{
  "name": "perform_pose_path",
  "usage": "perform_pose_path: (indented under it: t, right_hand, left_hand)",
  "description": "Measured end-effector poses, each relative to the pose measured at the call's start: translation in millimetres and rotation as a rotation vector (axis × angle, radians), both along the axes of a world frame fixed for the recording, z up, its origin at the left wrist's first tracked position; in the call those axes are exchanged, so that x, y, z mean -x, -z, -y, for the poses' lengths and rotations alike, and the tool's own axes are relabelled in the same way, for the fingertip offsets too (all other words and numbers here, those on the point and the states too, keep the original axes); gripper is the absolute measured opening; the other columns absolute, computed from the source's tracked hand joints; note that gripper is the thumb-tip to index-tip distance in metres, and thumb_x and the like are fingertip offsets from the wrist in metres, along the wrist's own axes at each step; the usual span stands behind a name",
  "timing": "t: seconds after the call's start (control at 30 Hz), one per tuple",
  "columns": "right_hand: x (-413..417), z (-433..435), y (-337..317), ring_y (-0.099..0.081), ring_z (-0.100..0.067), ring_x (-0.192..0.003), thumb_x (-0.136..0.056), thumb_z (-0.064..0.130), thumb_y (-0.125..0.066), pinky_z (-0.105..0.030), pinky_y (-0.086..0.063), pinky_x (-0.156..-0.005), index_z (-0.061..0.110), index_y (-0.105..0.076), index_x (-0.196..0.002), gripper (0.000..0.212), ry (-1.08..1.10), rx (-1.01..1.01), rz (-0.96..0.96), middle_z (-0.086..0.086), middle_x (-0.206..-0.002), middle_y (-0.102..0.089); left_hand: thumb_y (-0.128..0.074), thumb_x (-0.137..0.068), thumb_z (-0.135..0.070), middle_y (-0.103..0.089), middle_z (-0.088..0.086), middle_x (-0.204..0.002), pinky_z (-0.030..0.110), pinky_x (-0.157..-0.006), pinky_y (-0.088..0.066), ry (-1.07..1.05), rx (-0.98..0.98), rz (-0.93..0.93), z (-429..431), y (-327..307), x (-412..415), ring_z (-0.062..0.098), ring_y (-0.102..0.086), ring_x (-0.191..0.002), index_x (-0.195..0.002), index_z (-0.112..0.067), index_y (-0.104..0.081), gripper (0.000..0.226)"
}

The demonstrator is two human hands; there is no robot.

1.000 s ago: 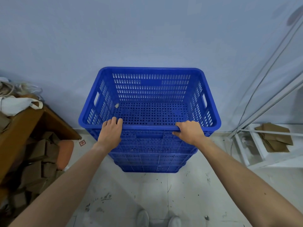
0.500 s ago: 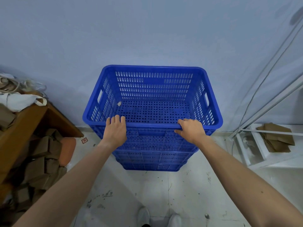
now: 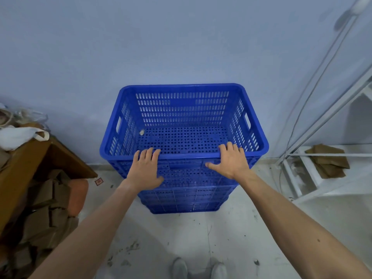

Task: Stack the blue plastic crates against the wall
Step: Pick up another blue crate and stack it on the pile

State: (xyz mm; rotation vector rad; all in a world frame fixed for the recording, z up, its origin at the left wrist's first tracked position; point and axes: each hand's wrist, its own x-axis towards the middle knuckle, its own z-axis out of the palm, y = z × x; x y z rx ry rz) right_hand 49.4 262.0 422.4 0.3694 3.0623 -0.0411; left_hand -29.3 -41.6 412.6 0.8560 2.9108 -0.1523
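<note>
A stack of blue plastic crates (image 3: 185, 200) stands on the floor with its back against the pale wall. The top blue crate (image 3: 182, 109) is perforated and holds only a small pale scrap (image 3: 142, 132). My left hand (image 3: 146, 170) lies flat on the crate's near wall, its fingertips over the near rim. My right hand (image 3: 229, 162) presses the same wall further right, fingers over the rim and thumb spread to the left. Neither hand is curled around the rim.
A wooden table (image 3: 24, 158) with a white bag (image 3: 18, 135) stands at the left, with cardboard pieces (image 3: 40, 208) heaped under it. A white metal rack (image 3: 322, 178) with brown paper (image 3: 326, 160) is at the right, and cables (image 3: 302, 107) hang beside it. My shoes (image 3: 199, 268) are below.
Both hands have loosened from a curled hold on the near rim to flat, spread fingers. The crate stack sits slightly further from me, toward the wall.
</note>
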Motion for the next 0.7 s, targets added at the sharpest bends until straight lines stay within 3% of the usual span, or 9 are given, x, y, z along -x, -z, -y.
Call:
perform_pose_path:
  t: [0.1, 0.23, 0.4, 0.53, 0.7]
  right_hand:
    - [-6.9, 1.0, 4.0, -0.046, -0.027, -0.115, -0.072, 0.093, -0.015, -0.046, -0.031, -0.107, 0.014, -0.042, -0.138, 0.106, -0.012, 0.043, -0.072, -0.008, -0.122, -0.051]
    - [-10.9, 3.0, 5.2, -0.043, -0.028, -0.124, -0.087, 0.076, -0.003, -0.045, -0.024, -0.112, 0.017, -0.034, -0.145, 0.089, 0.002, 0.079, -0.062, -0.009, -0.131, -0.051]
    - [-12.0, 9.5, -5.8, -0.026, -0.030, -0.140, -0.093, 0.067, -0.005, -0.048, -0.010, -0.119, 0.019, -0.026, -0.150, 0.077, 0.074, 0.125, 0.044, -0.014, -0.149, -0.037]
    - [-14.8, 20.8, -15.0, -0.004, -0.032, -0.148, -0.098, 0.059, -0.010, -0.047, -0.002, -0.121, 0.017, -0.010, -0.154, 0.070, 0.139, 0.177, 0.131, -0.016, -0.162, -0.007]
    - [-38.8, 13.3, -24.9, 0.005, -0.023, -0.149, -0.098, 0.060, -0.019, -0.042, -0.003, -0.121, 0.020, -0.005, -0.155, 0.071, 0.023, 0.301, 0.165, -0.005, -0.163, 0.004]
  left_hand:
    - [-0.053, -0.080, -0.063, -0.026, 0.010, -0.160, 0.052, -0.122, -0.018, 0.035, -0.029, 0.000, 3.4, 0.8, 3.9, 0.031, -0.024, -0.148, -0.157, -0.015, -0.012, 0.100]
    - [-0.052, -0.088, -0.048, -0.020, 0.012, -0.163, 0.053, -0.123, -0.016, 0.040, -0.024, 0.051, 3.2, -9.4, 1.5, 0.031, -0.017, -0.150, -0.158, -0.013, -0.007, 0.090]
    - [-0.051, -0.096, -0.047, 0.011, 0.009, -0.168, 0.054, -0.124, -0.007, -0.041, 0.025, 0.145, -4.2, -23.7, -6.6, 0.029, 0.009, -0.154, -0.158, -0.015, 0.009, 0.092]
    - [-0.049, -0.094, -0.052, 0.015, 0.002, -0.167, 0.054, -0.124, -0.004, 0.032, -0.009, 0.111, -10.2, -30.0, -22.7, 0.024, 0.012, -0.154, -0.158, -0.024, 0.010, 0.091]
    - [-0.050, -0.093, -0.055, 0.017, 0.003, -0.167, 0.051, -0.124, -0.010, -0.024, 0.001, 0.150, -17.9, -34.3, -52.0, 0.025, 0.011, -0.154, -0.157, -0.027, 0.014, 0.095]
